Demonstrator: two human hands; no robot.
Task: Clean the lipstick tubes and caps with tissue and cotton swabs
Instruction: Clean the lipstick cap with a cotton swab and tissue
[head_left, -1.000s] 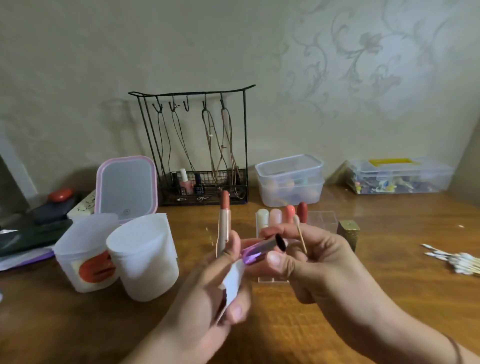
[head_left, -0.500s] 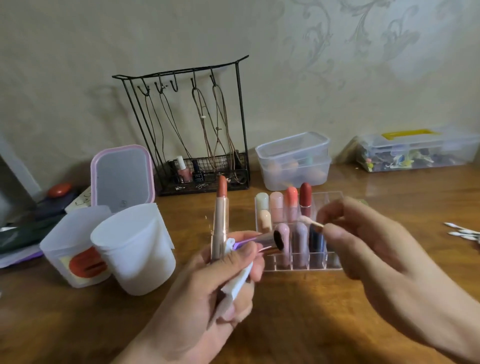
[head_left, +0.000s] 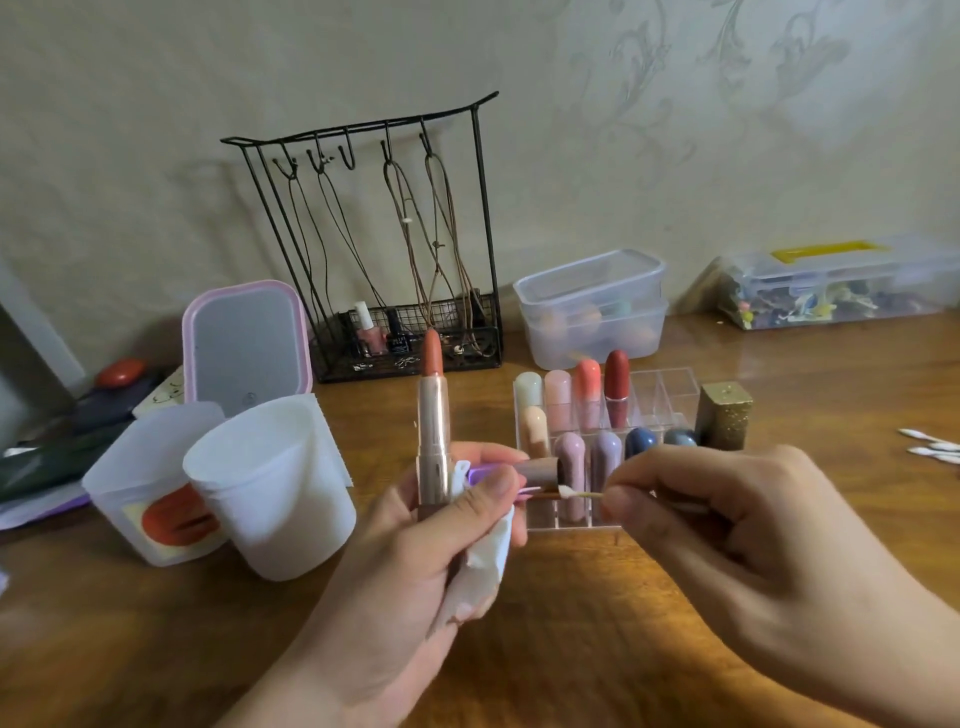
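Two bare hands, sleeveless forearms

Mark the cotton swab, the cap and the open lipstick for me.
cotton swab (head_left: 566, 493): head view, on its white tip.
cap (head_left: 540, 470): head view, on its metallic side.
open lipstick (head_left: 434, 441): head view, on its rose-gold tube.

The left hand (head_left: 415, 561) covers the lower barrel of the rose-gold lipstick tube (head_left: 434, 441) and most of the crumpled white tissue (head_left: 485, 566). The right hand (head_left: 737, 540) hides the wooden cotton swab's (head_left: 571, 493) far end. Loose white swabs (head_left: 935, 452) are cropped by the right edge.
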